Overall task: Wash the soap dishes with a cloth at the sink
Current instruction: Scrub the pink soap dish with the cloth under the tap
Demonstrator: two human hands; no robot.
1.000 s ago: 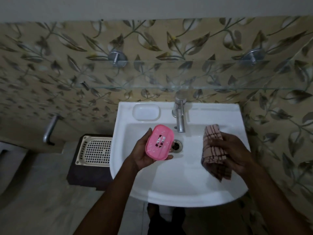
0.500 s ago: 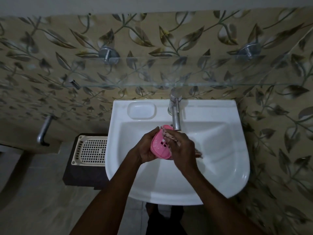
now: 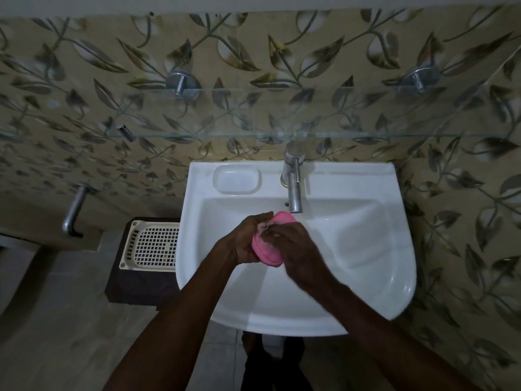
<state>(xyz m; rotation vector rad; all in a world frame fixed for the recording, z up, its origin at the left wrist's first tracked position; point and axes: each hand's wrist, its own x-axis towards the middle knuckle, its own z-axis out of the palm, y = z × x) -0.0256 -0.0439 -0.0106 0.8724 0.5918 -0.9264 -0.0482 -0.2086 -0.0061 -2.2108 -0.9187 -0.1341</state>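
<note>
A pink soap dish (image 3: 266, 251) is held over the white sink (image 3: 366, 249), just below the tap spout (image 3: 294, 197). My left hand (image 3: 244, 241) grips the dish from its left side. My right hand (image 3: 293, 244) lies over the dish's right half, closed on the checked cloth, which is almost wholly hidden under the fingers. Only a pale bit of cloth (image 3: 265, 227) shows between the two hands. No water is visible from the tap.
A moulded soap recess (image 3: 236, 177) sits on the sink's back left ledge. A cream perforated basket (image 3: 153, 245) rests on a dark stand left of the sink. A glass shelf (image 3: 282, 134) juts from the leaf-patterned wall above the tap.
My right hand brought the cloth from the right side of the basin onto the pink dish. It now covers more of the dish, and the cloth has vanished under it.
</note>
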